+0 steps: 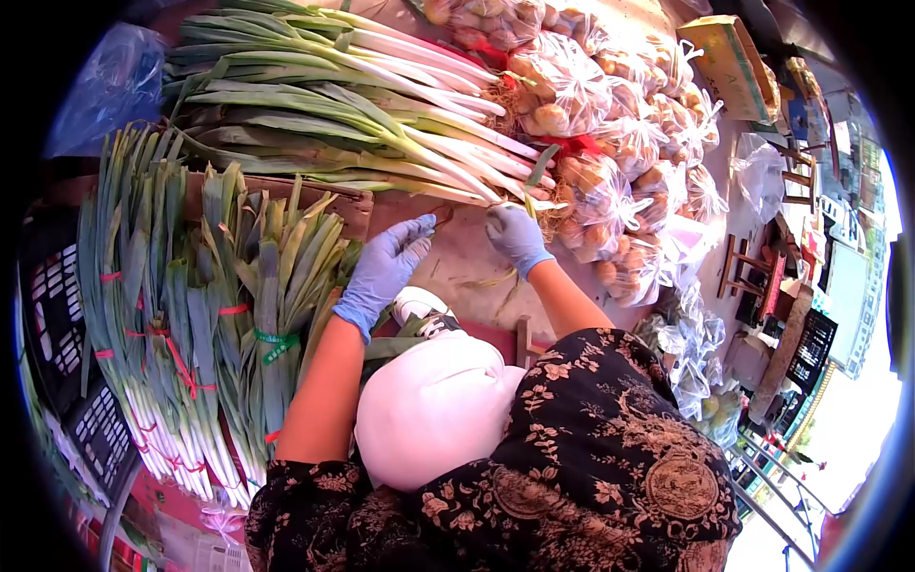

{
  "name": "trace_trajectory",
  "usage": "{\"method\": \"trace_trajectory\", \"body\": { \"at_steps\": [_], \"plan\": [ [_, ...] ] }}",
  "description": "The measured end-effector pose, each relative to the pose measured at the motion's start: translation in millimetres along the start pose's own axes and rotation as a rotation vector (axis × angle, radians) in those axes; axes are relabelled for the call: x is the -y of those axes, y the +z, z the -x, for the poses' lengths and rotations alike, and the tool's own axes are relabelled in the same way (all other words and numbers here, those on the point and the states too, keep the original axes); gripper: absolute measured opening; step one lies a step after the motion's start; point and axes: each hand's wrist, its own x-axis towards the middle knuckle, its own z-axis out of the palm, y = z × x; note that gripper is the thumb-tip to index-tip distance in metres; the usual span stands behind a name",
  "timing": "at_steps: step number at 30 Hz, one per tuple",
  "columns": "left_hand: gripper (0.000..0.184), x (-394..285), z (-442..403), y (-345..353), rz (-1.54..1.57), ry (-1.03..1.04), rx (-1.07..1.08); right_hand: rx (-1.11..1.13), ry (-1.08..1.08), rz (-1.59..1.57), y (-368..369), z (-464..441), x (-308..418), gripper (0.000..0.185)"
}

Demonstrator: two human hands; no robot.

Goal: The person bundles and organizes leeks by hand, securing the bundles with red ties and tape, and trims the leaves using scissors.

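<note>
As the person looks down, a black shirt point(591, 448) with a tan floral pattern fills the lower frame, and a pale trouser leg point(434, 415) rises at the centre, a white shoe point(419, 305) just past it. Both hands wear blue gloves and reach forward, well apart from each other. The left hand point(386, 272) has its fingers stretched out, thumb slightly apart from them; a thin brown strand point(444, 218) shows at the fingertips, but I cannot tell whether it is held. The right hand point(518, 238) has its fingers curled in beside the root ends of the loose leeks point(381, 105); what it grips, if anything, is hidden. To the left of the left arm are tied bundles point(157, 305) of leeks, most with red ties, one with a green tie point(274, 345), next to a black crate point(100, 434). Just beyond the hands, the loose leeks lie in a broad pile, green tops to the left, white ends to the right. Clear bags point(562, 86) of tan, round produce crowd against those ends. Farther right stand an open carton point(720, 52) and a wooden stool point(743, 267)
</note>
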Motion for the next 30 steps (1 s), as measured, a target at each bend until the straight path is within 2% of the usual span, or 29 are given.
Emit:
{"method": "trace_trajectory", "body": {
  "at_steps": [2,5,8,9,12,16,17,20,21,22,24,27,28,30],
  "plan": [
    [0.029,-21,0,-12,0.211,-0.078,-0.104,-0.070,-0.041,0.011,-6,-29,19,0.040],
    [0.028,-22,-3,-35,0.376,-0.036,-0.194,-0.238,-0.235,0.226,0,-62,47,0.061],
    [0.026,-20,-2,-47,0.476,-0.037,-0.253,-0.113,-0.119,0.263,2,-87,73,0.083],
    [0.026,-18,0,-48,0.494,-0.035,-0.264,-0.196,-0.171,0.278,9,-91,77,0.097],
    [0.025,-13,2,-50,0.494,-0.049,-0.271,-0.198,-0.290,0.298,22,-101,91,0.104],
    [0.026,-5,0,-48,0.478,-0.061,-0.261,-0.108,-0.209,0.429,22,-115,110,0.103],
    [0.026,-3,1,-48,0.475,-0.057,-0.257,-0.166,-0.252,0.432,24,-118,106,0.097],
    [0.027,2,3,-50,0.478,-0.015,-0.244,-0.060,-0.280,0.319,11,-132,100,0.089],
    [0.027,5,4,-50,0.485,-0.002,-0.235,-0.094,-0.356,0.279,11,-140,91,0.078],
    [0.027,4,6,-49,0.484,-0.003,-0.237,-0.020,-0.331,0.290,2,-146,91,0.072],
    [0.027,3,6,-49,0.480,-0.001,-0.235,0.189,-0.228,0.328,-7,-157,96,0.072],
    [0.026,9,4,-49,0.467,-0.013,-0.242,0.013,-0.218,0.436,0,-142,108,0.075],
    [0.026,11,3,-48,0.472,-0.015,-0.244,-0.063,-0.215,0.351,12,-139,104,0.076],
    [0.026,14,1,-47,0.474,0.001,-0.247,-0.149,-0.173,0.411,18,-126,112,0.079]
  ]
}}
